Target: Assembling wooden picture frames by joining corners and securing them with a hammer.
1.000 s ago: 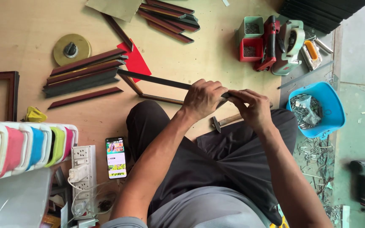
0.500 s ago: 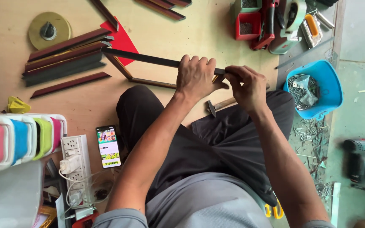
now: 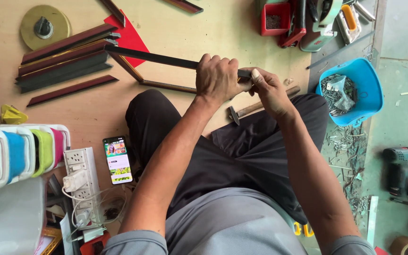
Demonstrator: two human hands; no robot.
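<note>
1. Frame strip (image 3: 166, 60): long, thin, dark moulding bar, near-black w/ a slight sheen. Runs from upper left, by the stacked strips, to the hands at centre. It's held just above the person's knee, over the wood floor.
2. Left hand (image 3: 219, 78): fingers wrapped over the bar from above, closed grip on it near its right end.
3. Right hand (image 3: 266, 89): pinched narrow on the very tip of the bar, thumb on top, touching the left hand.
4. Partly joined frame corner (image 3: 140, 75): brown/gilt pieces in a V under the bar, lying on the floor w/ a red sheet (image 3: 128, 38) beneath.
5. Hammer (image 3: 256, 107): wooden handle, metal head, lies on the dark trousers just below the hands, not touched.
6. Stack of mouldings (image 3: 64, 59): dark red and grey strips, left of the bar's far end, touching it or very close; can't tell which.
7. Blue tub (image 3: 362, 78) holding metal bits and a clear bag, right of the hands, well apart.
8. Phone (image 3: 117, 159) w/ lit screen beside a white power strip (image 3: 79, 179), lower left by the thigh.
9. Drill (image 3: 404, 155) at far right on the concrete.
</note>
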